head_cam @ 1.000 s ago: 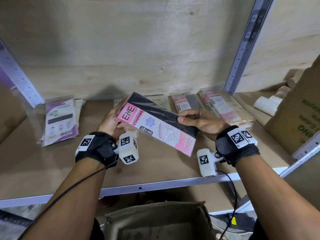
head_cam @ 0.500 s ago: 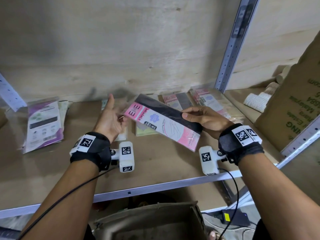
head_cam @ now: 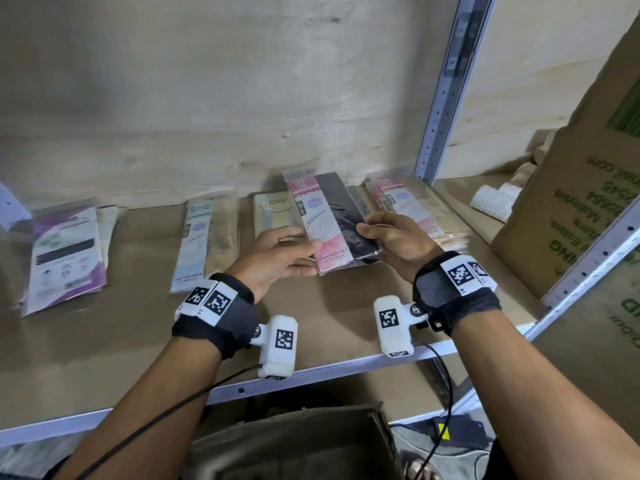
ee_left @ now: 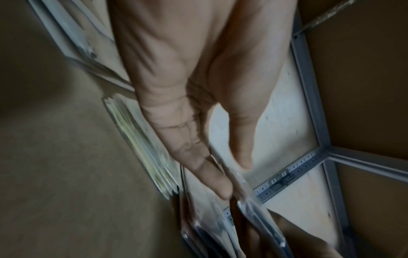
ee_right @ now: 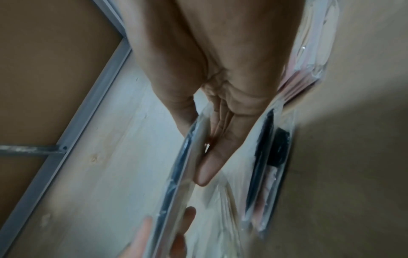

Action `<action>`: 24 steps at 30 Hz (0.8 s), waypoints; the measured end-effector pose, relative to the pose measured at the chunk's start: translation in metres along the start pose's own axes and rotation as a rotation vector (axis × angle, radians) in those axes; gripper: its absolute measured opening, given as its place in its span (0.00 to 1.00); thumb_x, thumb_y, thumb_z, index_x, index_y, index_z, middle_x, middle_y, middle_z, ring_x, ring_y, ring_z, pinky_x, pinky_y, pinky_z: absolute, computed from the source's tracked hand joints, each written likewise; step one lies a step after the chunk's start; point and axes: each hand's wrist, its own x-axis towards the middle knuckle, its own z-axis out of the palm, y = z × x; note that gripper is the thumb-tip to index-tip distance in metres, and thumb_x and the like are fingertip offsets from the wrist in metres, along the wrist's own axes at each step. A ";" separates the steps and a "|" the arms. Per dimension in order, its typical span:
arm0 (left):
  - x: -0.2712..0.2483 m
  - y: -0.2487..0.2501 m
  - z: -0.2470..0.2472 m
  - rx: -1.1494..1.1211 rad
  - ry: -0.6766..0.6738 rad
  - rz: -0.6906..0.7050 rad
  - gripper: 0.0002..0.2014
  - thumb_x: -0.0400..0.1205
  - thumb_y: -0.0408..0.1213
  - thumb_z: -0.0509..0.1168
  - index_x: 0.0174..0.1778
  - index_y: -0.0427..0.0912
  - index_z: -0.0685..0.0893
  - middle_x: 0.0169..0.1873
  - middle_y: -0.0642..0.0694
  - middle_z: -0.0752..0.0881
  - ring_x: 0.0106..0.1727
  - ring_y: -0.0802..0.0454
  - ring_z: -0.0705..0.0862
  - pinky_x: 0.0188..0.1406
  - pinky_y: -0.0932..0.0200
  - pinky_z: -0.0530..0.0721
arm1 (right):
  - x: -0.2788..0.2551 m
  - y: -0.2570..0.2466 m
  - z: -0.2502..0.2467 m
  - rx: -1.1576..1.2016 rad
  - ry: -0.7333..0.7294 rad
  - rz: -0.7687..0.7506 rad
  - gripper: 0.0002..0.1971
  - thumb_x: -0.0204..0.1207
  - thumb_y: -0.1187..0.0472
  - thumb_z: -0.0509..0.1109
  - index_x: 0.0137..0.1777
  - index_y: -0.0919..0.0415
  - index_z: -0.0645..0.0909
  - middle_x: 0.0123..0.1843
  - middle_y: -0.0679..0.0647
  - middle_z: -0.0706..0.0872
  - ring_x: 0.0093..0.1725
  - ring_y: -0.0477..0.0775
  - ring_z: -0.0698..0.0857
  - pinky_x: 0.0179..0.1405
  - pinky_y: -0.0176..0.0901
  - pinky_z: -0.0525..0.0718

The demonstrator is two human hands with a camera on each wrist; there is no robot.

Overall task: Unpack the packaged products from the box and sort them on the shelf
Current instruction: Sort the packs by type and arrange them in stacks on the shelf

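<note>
A pink-and-black stocking packet [head_cam: 332, 223] hangs just above the shelf board [head_cam: 138, 341], lengthwise toward the back wall, over another black packet. My left hand [head_cam: 310, 259] pinches its near left edge between thumb and fingers. My right hand [head_cam: 374, 233] pinches the right edge, thumb on top and fingers underneath. In the left wrist view my left hand [ee_left: 229, 179] has the clear packet edge [ee_left: 260, 218] between thumb and fingers. The right wrist view shows my right hand [ee_right: 196, 153] on the packet [ee_right: 176, 183]. An open cardboard box [head_cam: 294, 445] sits below the shelf.
On the shelf lie a blue packet [head_cam: 204, 244], a cream packet [head_cam: 273, 213], a pile of pink packets [head_cam: 405, 206] and purple packets [head_cam: 65, 258]. A metal upright [head_cam: 446, 88] and a large carton [head_cam: 588, 209] stand right, with white rolls [head_cam: 495, 202] behind.
The packet has turned from slanting across to pointing at the back wall and moved back over the shelf's pink-black pile. My left hand, off it half a second ago, grips it again.
</note>
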 end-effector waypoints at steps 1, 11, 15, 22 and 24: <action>0.001 0.000 0.002 0.031 0.032 0.008 0.19 0.79 0.32 0.75 0.66 0.34 0.84 0.54 0.35 0.91 0.41 0.48 0.92 0.39 0.61 0.90 | 0.002 0.001 -0.001 -0.050 0.011 0.009 0.07 0.76 0.70 0.75 0.47 0.61 0.80 0.52 0.67 0.86 0.49 0.62 0.87 0.55 0.57 0.85; 0.024 0.022 0.021 0.242 0.146 0.012 0.19 0.77 0.26 0.76 0.64 0.29 0.83 0.51 0.33 0.91 0.38 0.49 0.93 0.35 0.62 0.91 | 0.017 -0.008 -0.013 -0.502 0.136 -0.058 0.17 0.73 0.66 0.78 0.61 0.59 0.83 0.46 0.50 0.87 0.45 0.51 0.86 0.41 0.41 0.83; 0.040 0.038 0.039 0.300 0.147 -0.063 0.25 0.77 0.22 0.75 0.70 0.20 0.77 0.60 0.24 0.86 0.52 0.34 0.91 0.40 0.55 0.93 | 0.016 -0.008 -0.020 -0.717 0.307 -0.137 0.13 0.71 0.60 0.80 0.56 0.56 0.87 0.47 0.50 0.90 0.48 0.49 0.87 0.47 0.36 0.81; 0.054 0.033 0.054 0.473 0.180 -0.181 0.22 0.75 0.24 0.77 0.63 0.23 0.81 0.58 0.25 0.88 0.49 0.35 0.93 0.55 0.41 0.90 | 0.006 -0.010 -0.020 -0.884 0.257 -0.099 0.10 0.70 0.64 0.80 0.51 0.61 0.90 0.53 0.57 0.91 0.56 0.55 0.88 0.50 0.36 0.81; 0.055 0.031 0.056 0.515 0.180 -0.181 0.24 0.75 0.26 0.78 0.64 0.22 0.80 0.61 0.25 0.87 0.52 0.34 0.92 0.57 0.40 0.90 | 0.004 -0.011 -0.018 -0.909 0.245 -0.089 0.09 0.70 0.65 0.80 0.50 0.63 0.90 0.51 0.58 0.91 0.53 0.55 0.87 0.49 0.37 0.82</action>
